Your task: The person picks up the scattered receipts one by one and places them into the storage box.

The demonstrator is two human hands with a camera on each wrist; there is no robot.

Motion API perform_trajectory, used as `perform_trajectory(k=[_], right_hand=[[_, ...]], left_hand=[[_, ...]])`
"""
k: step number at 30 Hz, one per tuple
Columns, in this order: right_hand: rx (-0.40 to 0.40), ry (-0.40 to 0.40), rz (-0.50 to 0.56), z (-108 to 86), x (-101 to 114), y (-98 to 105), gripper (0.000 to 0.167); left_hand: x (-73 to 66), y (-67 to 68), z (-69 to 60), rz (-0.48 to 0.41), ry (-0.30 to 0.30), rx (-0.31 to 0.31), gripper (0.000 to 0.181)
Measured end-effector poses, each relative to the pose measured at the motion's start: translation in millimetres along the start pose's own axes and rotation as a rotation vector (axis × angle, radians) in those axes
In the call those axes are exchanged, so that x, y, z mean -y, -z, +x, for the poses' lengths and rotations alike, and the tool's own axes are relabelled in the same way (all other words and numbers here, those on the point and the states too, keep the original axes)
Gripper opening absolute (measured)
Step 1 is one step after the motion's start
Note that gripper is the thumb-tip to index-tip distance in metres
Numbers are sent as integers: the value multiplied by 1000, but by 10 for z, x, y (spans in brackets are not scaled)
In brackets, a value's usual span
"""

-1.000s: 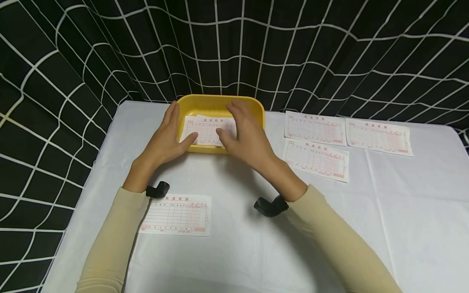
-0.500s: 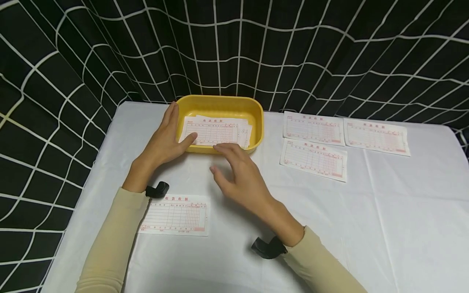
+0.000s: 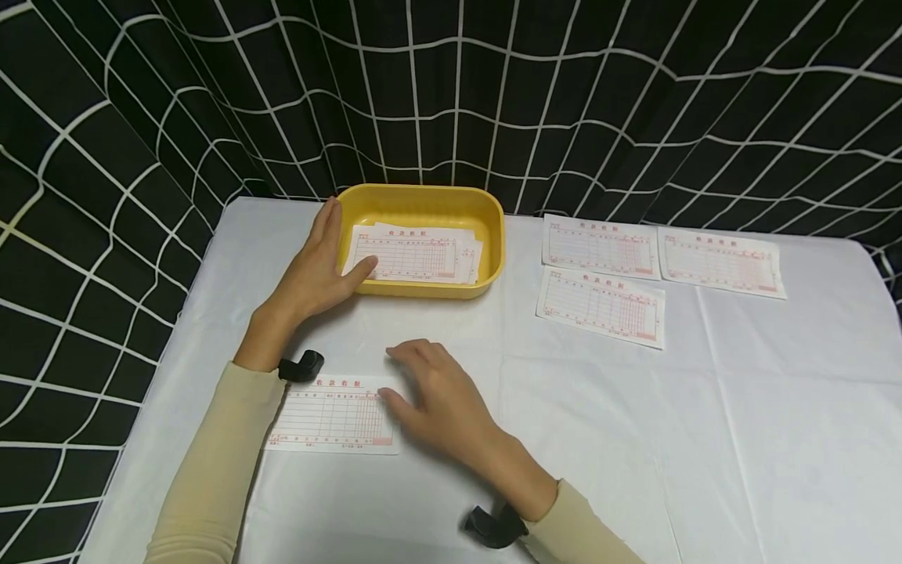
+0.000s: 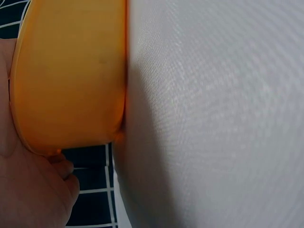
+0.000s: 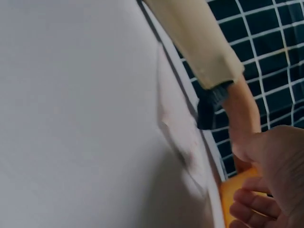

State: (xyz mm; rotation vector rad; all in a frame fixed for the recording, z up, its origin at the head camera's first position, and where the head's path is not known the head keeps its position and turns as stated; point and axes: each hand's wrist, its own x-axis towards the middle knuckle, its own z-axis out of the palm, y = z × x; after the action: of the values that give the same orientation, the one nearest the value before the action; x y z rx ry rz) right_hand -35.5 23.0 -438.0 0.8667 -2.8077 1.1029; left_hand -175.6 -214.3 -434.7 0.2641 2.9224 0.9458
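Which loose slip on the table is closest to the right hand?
The lone slip at the near left, with the right hand at its right edge. The other three loose slips lie grouped farther away, right of the yellow tray.

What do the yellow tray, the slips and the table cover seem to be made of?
Tray: probably plastic, smooth with a soft sheen, judging by its even colour and rounded, seamless-looking corners.
Slips: apparently thin, matte paper, flat with red printing.
Table cover: likely woven cloth, matte; fine weave shows up close. Fibre type unclear.
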Motion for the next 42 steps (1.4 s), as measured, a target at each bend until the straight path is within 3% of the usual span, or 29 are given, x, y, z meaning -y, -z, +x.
perform_trajectory(k=[8, 13, 21, 27, 32, 42], right_hand=[[75, -2, -112, -166, 84, -187, 64], [65, 30, -190, -213, 108, -241, 71], [48, 15, -178, -263, 147, -294, 71], [15, 2, -115, -286, 180, -315, 63], [-35, -6, -37, -283, 200, -336, 43], [-87, -29, 5, -286, 161, -326, 17]], left_hand=[[5, 2, -1, -1, -2, 1, 104], [4, 1, -5, 0, 2, -3, 104], [18, 1, -20, 3, 3, -6, 103], [13, 3, -26, 0, -2, -7, 103], [4, 5, -33, 1, 3, -1, 103], [-11, -4, -17, 3, 9, 3, 103]])
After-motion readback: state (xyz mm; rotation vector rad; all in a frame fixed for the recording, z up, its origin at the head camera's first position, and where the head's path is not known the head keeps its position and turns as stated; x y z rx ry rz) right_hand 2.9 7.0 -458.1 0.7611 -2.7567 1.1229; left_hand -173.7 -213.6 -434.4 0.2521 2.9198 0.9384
